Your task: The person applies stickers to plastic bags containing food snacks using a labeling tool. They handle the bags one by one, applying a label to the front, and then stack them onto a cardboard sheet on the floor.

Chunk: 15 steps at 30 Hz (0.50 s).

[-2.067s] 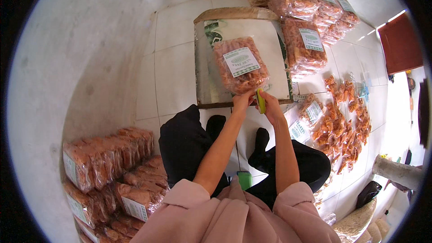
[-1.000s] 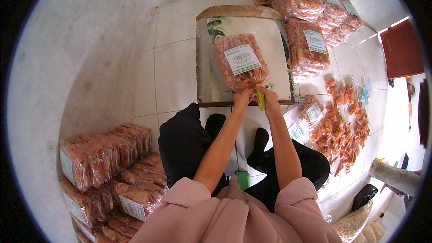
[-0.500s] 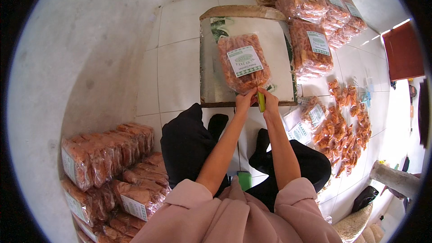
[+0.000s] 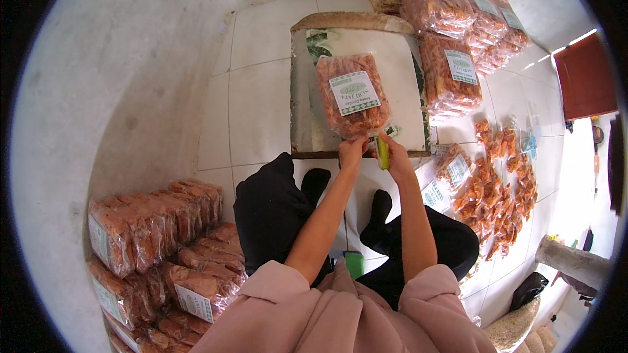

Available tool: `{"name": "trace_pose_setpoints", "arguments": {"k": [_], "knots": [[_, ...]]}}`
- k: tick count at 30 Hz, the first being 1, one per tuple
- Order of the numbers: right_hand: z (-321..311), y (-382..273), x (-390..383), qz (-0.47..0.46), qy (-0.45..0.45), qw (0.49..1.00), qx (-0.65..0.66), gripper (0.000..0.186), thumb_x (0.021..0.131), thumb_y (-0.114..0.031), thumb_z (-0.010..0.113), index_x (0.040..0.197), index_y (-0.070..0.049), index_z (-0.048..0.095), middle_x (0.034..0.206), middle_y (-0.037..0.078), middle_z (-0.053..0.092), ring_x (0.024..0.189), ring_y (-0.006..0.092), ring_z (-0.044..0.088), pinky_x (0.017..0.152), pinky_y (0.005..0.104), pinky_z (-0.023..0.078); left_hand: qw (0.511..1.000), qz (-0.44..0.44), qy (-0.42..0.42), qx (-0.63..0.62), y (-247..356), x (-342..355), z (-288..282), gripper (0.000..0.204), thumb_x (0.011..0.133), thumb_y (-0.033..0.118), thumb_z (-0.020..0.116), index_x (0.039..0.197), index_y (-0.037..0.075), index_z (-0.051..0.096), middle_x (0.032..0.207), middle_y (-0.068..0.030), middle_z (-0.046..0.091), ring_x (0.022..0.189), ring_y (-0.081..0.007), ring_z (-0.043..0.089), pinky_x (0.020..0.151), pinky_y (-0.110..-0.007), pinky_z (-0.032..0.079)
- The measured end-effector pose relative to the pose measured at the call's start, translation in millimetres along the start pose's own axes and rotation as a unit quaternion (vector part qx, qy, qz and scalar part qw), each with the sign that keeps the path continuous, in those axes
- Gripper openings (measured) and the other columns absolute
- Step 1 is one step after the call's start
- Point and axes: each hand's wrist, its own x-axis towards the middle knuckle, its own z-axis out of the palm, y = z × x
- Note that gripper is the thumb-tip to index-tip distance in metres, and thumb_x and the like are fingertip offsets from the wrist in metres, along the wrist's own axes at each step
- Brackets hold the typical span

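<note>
A clear plastic bag of orange-brown snack pieces (image 4: 359, 117), with a white and green label (image 4: 354, 93), lies on the low white-topped table (image 4: 399, 59) in front of me. My left hand (image 4: 353, 151) is closed on the gathered near end of the bag. In my right hand (image 4: 395, 152) is a slim yellow-green stapler (image 4: 383, 151), held beside that same end at the table's near edge. My fingers partly cover the bag's mouth, so whether the stapler touches the plastic cannot be made out.
Stacked filled bags (image 4: 451, 68) stand right of the table, more bags (image 4: 150, 229) by the left wall (image 4: 131, 91). Small orange packets (image 4: 487, 199) and loose labels (image 4: 436, 196) lie on the tiled floor (image 4: 261, 104) at right. A green box (image 4: 354, 263) sits between my legs.
My right hand and the stapler have shifted slightly right, away from the left hand. The stapler now shows more of its side. My left hand still grips the bag's end.
</note>
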Motion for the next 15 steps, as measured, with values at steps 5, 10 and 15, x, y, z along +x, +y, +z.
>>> {"name": "trace_pose_setpoints", "arguments": {"k": [5, 10, 15], "knots": [[-48.1, -5.7, 15.3, -0.216, 0.327, 0.783, -0.484, 0.048, 0.075, -0.038, 0.062, 0.102, 0.001, 0.055, 0.085, 0.013, 0.057, 0.078, 0.0229, 0.055, 0.071, 0.0349, 0.045, 0.998, -0.028, -0.001, 0.051, -7.4, 0.9, 2.6, 0.012, 0.074, 0.009, 0.062, 0.076, -0.003, 0.061, 0.066, -0.0044, 0.058, 0.055, -0.0095, 0.053, 0.053, -0.02, 0.046], [-33.4, -7.5, 28.1, -0.26, 0.343, 0.666, -0.609, 0.062, 0.068, -0.045, 0.067, 0.107, 0.001, 0.05, 0.104, 0.019, 0.048, 0.099, 0.0335, 0.045, 0.08, 0.042, 0.038, 0.997, -0.001, 0.009, 0.078, -7.4, 7.8, -6.0, 0.016, 0.075, 0.013, 0.063, 0.075, -0.003, 0.061, 0.062, -0.0043, 0.058, 0.055, -0.0094, 0.053, 0.055, -0.022, 0.049], [4.8, -16.0, 20.9, -0.208, 0.331, 0.645, -0.657, 0.058, 0.074, -0.04, 0.062, 0.115, -0.003, 0.044, 0.107, 0.019, 0.045, 0.1, 0.0355, 0.042, 0.085, 0.0445, 0.035, 0.991, 0.049, 0.079, 0.092, -12.5, -6.3, -27.2, 0.032, 0.08, 0.01, 0.057, 0.105, -0.007, 0.046, 0.098, -0.0138, 0.052, 0.081, -0.0199, 0.055, 0.069, -0.031, 0.049]]}}
